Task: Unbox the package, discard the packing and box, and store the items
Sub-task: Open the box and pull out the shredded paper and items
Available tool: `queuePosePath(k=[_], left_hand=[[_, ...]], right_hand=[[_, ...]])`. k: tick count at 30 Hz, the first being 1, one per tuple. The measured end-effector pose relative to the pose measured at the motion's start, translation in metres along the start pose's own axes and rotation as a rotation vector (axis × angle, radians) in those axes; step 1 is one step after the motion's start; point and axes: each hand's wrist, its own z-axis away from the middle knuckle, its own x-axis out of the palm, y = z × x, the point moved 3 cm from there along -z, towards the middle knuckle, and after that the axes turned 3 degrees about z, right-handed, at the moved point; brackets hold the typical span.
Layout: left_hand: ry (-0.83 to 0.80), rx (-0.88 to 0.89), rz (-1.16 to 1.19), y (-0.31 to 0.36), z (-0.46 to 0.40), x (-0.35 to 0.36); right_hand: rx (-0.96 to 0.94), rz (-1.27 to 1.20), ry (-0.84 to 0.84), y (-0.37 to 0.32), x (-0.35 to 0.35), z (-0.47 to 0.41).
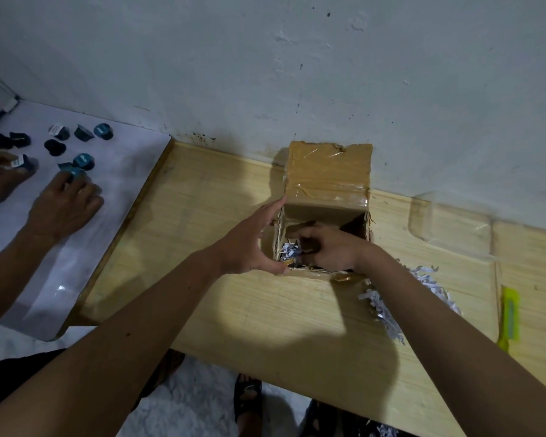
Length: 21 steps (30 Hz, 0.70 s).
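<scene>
An open cardboard box (327, 171) with taped flaps stands on the wooden table (234, 298) close to the wall. Shredded white paper (289, 249) fills its bottom. My left hand (249, 238) clasps the box's near left corner, fingers along the left wall and thumb on the front rim. My right hand (331, 247) reaches down inside the box, and its fingers curl around a small dark item (309, 247) in the paper. What that item is, I cannot make out.
A pile of shredded paper (388, 301) lies right of the box, with a yellow-green cutter (509, 313) and clear plastic film (451, 216) beyond. On the white table (114, 184) to the left, another person's hands (63, 203) touch several dark and teal capsules (84, 161).
</scene>
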Motion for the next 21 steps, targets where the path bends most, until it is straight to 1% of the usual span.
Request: queuePosePath(k=[2,6,13,21], left_hand=[[-0.002,-0.005,-0.003,-0.001,0.0,0.0],[0.0,-0.014,-0.01,0.0,-0.001,0.001],[0.001,-0.012,-0.007,-0.002,-0.001,0.001],[-0.002,-0.001,-0.007,-0.003,-0.001,0.001]], right_hand=[[-0.009,0.006,-0.025,-0.003,0.005,-0.005],[0.01,-0.08,-0.063,-0.004,0.01,-0.012],[0.001,-0.14,-0.12,0.008,0.016,-0.022],[-0.051,-0.192,-0.118,0.009,0.02,-0.027]])
